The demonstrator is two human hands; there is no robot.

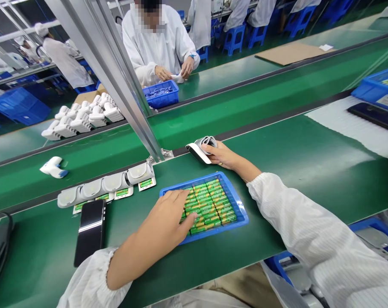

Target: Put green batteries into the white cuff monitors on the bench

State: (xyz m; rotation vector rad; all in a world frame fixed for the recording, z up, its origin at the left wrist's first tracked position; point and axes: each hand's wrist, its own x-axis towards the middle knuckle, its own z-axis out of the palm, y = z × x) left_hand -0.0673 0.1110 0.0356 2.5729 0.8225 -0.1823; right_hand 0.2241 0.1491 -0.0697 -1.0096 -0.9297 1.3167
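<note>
My left hand (pixel 166 218) reaches over the left side of a blue tray (pixel 242 216). Its thumb stands apart from its fingers, and the fingertips are at the batteries. Green and gold batteries (pixel 210 203) lie in neat rows inside the tray. Beyond the tray, my right hand (pixel 224 156) grips a wrist blood pressure monitor (pixel 201 150) with a rolled grey cuff, tilted above the bench. To the left, several similar monitors (pixel 93 187) stand in a row, with green batteries showing in their white bodies.
A black phone (pixel 89 231) lies left of my left hand. A metal post (pixel 123 72) rises behind the row. On the green belt (pixel 85 160) rests a white and blue device (pixel 54 167). Across it, a co-worker (pixel 158 47) handles a white piece beside a blue bin (pixel 163 97).
</note>
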